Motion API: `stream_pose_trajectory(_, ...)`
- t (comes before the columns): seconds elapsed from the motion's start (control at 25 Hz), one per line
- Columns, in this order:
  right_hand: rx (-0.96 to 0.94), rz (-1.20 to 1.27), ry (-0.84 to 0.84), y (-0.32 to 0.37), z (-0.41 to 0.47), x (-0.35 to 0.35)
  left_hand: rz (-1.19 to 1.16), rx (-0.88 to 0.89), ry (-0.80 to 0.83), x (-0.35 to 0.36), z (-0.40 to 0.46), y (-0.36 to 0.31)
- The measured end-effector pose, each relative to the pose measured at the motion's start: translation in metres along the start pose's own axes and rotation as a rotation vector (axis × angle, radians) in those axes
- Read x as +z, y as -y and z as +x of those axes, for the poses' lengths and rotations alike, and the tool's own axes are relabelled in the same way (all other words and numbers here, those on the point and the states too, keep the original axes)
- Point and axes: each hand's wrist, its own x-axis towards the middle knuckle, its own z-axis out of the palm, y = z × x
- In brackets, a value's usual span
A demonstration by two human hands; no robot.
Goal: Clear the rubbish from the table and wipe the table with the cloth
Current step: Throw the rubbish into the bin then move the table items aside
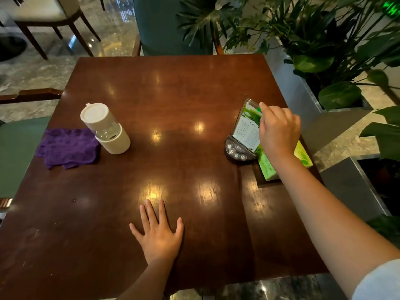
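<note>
A purple cloth point(68, 147) lies crumpled at the left edge of the dark wooden table point(173, 94). Right beside it stands a white bottle point(105, 127) with a clear middle band and a white lid. My left hand point(157, 232) rests flat on the table near the front edge, fingers spread, holding nothing. My right hand point(278, 131) is at the right side of the table, fingers closed on the top of a clear menu stand point(246, 131) with a dark button base. A green tissue pack point(268, 167) lies under my right wrist, partly hidden.
A green chair point(173, 24) stands at the far side and another green seat point(19, 152) at the left. Metal planters with large leafy plants point(324, 50) run close along the right edge. A beige chair point(47, 16) stands at the far left on the marble floor.
</note>
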Motion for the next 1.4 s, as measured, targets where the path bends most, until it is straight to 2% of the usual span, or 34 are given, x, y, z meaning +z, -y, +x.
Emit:
stream_pose_trajectory(0.2, 0.018, -0.140, 0.122, 0.008, -0.021, 0.008, -0.022, 0.011, 0.005, -0.001, 0.000, 0.001)
stream_pose_trajectory(0.32, 0.025, -0.116, 0.064, 0.022, -0.027, 0.007, -0.027, 0.011, 0.006, -0.002, 0.000, 0.001)
stream_pose_trajectory(0.44, -0.157, 0.005, 0.061, 0.062, -0.042, 0.014, -0.030, 0.020, -0.003, -0.004, -0.001, 0.000)
stream_pose_trajectory(0.6, -0.432, 0.137, 0.378, 0.134, -0.072, 0.037, -0.037, 0.015, -0.015, -0.005, 0.000, 0.000)
stream_pose_trajectory(0.68, -0.522, 0.184, 0.449, 0.168, -0.071, 0.048, -0.044, 0.018, -0.020, -0.005, 0.001, 0.000)
stream_pose_trajectory(1.12, -0.765, 0.245, 0.473, 0.314, 0.026, 0.095, -0.109, 0.025, -0.042, 0.000, 0.003, 0.002)
stream_pose_trajectory(1.24, -0.764, 0.225, 0.512, 0.333, 0.034, 0.103, -0.099, 0.029, -0.054, -0.001, 0.001, 0.001)
stream_pose_trajectory(1.4, -0.726, 0.387, 0.437, 0.336, 0.032, 0.108, -0.076, 0.025, -0.043, -0.003, 0.001, 0.002)
